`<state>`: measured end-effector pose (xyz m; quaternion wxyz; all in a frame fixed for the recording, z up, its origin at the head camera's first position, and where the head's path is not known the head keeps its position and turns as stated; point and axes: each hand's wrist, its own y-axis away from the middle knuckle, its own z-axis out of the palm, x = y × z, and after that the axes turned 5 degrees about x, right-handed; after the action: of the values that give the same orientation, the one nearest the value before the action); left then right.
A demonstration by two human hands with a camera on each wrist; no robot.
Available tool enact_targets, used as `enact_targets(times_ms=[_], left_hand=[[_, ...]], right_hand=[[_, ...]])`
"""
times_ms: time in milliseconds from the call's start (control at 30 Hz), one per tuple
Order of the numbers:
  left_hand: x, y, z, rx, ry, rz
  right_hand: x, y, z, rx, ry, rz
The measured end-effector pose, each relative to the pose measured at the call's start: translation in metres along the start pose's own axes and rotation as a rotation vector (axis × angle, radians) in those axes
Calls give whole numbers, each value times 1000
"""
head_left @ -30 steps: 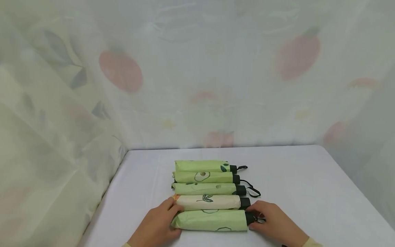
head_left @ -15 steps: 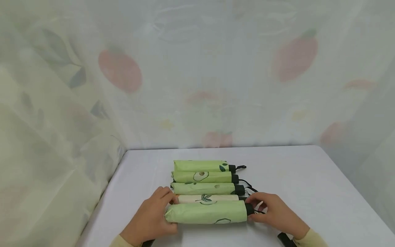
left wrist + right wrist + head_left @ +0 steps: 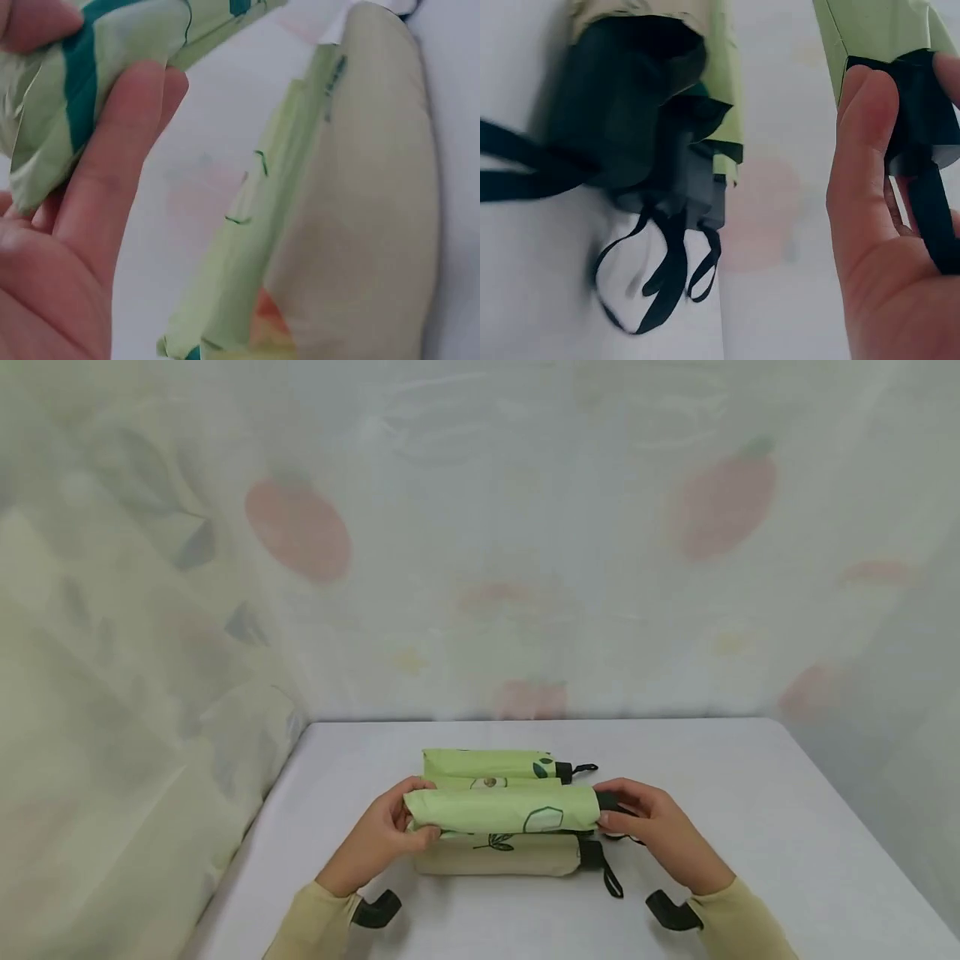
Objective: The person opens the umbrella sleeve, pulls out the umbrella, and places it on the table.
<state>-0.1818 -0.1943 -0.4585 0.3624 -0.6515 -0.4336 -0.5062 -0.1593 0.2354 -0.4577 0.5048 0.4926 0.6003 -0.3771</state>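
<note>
Lightly creased green umbrella, dark-outlined motif, black handle.

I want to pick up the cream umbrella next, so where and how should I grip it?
Probably by both ends, reaching in from your near side: the black handle on the right, the fabric end on the left. The cream umbrella lies crosswise, long and rounded, its near side free, while green umbrellas lie behind it. The loose strap looks less steady to grip.
</note>
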Motion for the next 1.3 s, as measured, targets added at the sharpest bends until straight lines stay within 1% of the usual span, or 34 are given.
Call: enact_targets(times_ms=[100,200,367,467,567,667,833,1000,1167,1300], left_hand=[[1,-5,-1,30,55,-23],[2,-9,1,52,69,-28],[2,-10,2,70,83,-15],[2,-10,1,73,102,-26],[2,-9,1,70,127,-41],[2,-8,0,72,138,-55],[4,-6,-1,70,142,-57],[7,-6,-3,70,150,-52],[8,-5,-4,96,147,-62],[8,-5,-3,102,159,-66]], right_hand=[[-2,-7,2,7,-17,-22],[-3,-11,2,1,-36,-29],[-4,-15,2,-20,-99,-25],[-4,-16,3,-40,-154,-41],[-4,-15,3,-50,-181,-51],[-5,-13,3,-45,-184,-46],[-8,-10,1,-24,-171,-33],[-9,-9,-1,-16,-179,-57],[-9,-10,-4,-8,-195,-81],[-8,-10,-5,-11,-214,-74]])
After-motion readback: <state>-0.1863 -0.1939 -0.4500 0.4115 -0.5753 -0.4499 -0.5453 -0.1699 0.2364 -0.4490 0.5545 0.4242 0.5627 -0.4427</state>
